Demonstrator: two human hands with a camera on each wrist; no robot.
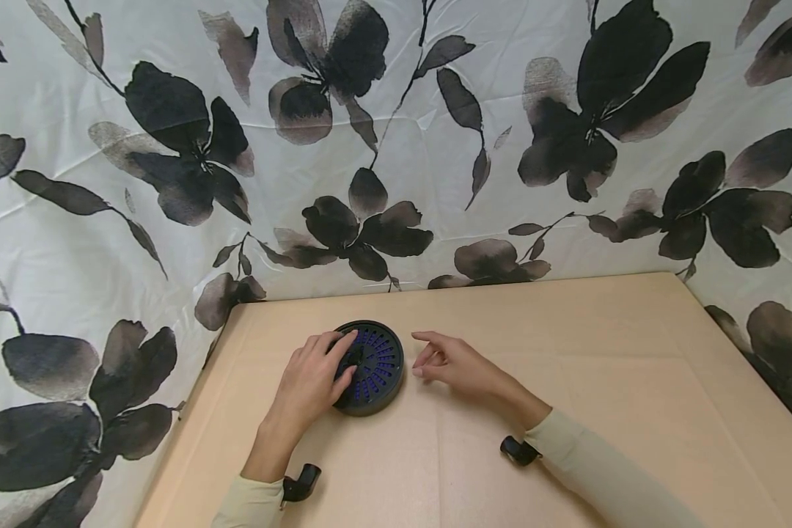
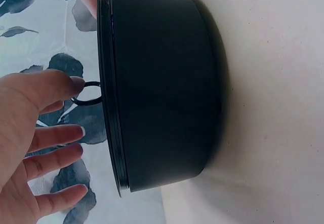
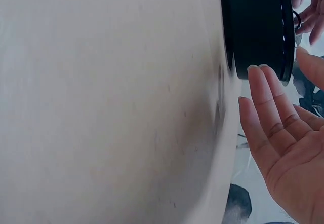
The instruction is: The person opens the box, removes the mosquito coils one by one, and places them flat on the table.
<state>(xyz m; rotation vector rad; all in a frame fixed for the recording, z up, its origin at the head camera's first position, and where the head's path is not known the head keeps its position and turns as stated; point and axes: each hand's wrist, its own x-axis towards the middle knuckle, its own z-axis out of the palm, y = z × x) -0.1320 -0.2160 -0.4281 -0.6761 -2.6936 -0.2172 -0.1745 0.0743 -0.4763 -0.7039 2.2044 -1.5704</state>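
A black round container [image 2: 162, 87] stands on the table, its lid [image 1: 379, 359] cut with rings of slots that show purple-blue. From the lid's middle rises a small black ring [image 2: 87, 102]. My left hand [image 1: 310, 374] is over the lid's left side, thumb and index finger spread on either side of the ring. In the left wrist view the thumb tip overlaps the ring, and the other fingers reach out loosely. To the container's right, my right hand [image 1: 458, 363] hovers with relaxed fingers and holds nothing. A small gap separates its fingertips from the container in the head view.
The container is on a pale wooden-looking tabletop [image 1: 567, 381], near its back left part. Behind and around the table hangs a white cloth [image 1: 422, 161] with dark flower prints. A black wrist camera [image 1: 301, 484] sits on the left wrist, another [image 1: 519, 450] on the right.
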